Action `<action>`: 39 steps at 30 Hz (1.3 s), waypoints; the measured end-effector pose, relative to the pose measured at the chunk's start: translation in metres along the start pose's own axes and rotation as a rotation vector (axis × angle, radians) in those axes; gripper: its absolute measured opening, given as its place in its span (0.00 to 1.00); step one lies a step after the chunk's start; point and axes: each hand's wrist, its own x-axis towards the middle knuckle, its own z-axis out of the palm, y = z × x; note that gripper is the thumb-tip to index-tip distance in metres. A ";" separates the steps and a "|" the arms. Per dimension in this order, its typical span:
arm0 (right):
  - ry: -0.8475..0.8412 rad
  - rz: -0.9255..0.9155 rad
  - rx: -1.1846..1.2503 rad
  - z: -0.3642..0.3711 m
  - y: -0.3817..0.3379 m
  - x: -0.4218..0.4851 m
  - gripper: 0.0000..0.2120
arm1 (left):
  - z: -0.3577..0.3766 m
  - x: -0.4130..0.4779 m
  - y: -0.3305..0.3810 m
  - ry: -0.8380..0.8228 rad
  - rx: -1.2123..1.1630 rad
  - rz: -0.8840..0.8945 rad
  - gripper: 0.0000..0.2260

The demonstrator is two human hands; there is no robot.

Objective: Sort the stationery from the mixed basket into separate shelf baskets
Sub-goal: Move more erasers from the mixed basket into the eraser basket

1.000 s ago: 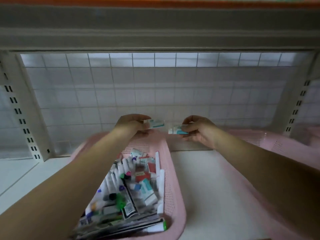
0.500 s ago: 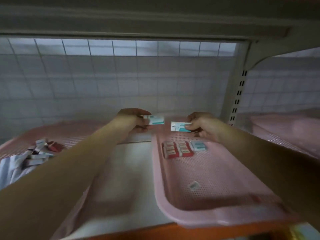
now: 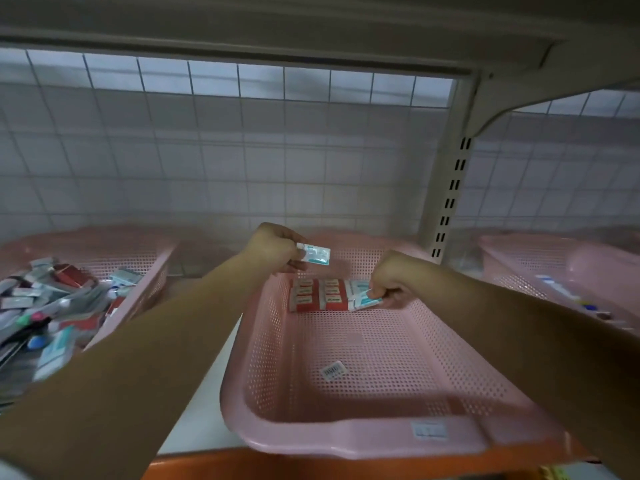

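My left hand pinches a small white-and-teal eraser pack in the air over the far end of the middle pink basket. My right hand pinches a second white-and-teal eraser pack low inside that basket, right beside two rows of red-and-white eraser packs lined up at its back. The mixed pink basket at the left is heaped with pens, markers and packs.
A loose barcode sticker lies on the middle basket's floor. Another pink basket with a few items stands at the right, past a slotted shelf upright. A wire grid backs the shelf, and an upper shelf hangs close overhead.
The view swung right from the mixed basket to the middle basket. Both hands carried their packs across, and my right hand has dropped down beside the red packs.
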 end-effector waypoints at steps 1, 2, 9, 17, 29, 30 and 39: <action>-0.010 0.010 0.011 0.000 0.000 0.003 0.14 | 0.001 0.001 0.001 0.015 0.024 -0.003 0.11; -0.020 0.012 0.017 0.001 0.000 0.006 0.14 | 0.002 0.002 0.001 0.032 0.047 -0.005 0.12; 0.062 -0.090 -0.301 0.003 0.000 0.002 0.05 | 0.013 0.004 0.001 0.087 0.185 0.028 0.11; 0.054 -0.269 -0.587 0.012 0.005 0.002 0.18 | 0.028 0.007 -0.002 0.015 0.078 -0.023 0.07; 0.125 -0.376 -0.634 0.013 0.009 0.009 0.17 | 0.026 0.006 -0.012 -0.066 0.036 -0.041 0.10; 0.127 -0.386 -0.644 0.012 0.009 0.009 0.15 | 0.025 0.006 -0.011 -0.072 0.032 -0.044 0.10; 0.150 -0.680 0.189 -0.001 -0.006 -0.003 0.10 | 0.024 0.002 -0.008 -0.075 -0.055 -0.054 0.09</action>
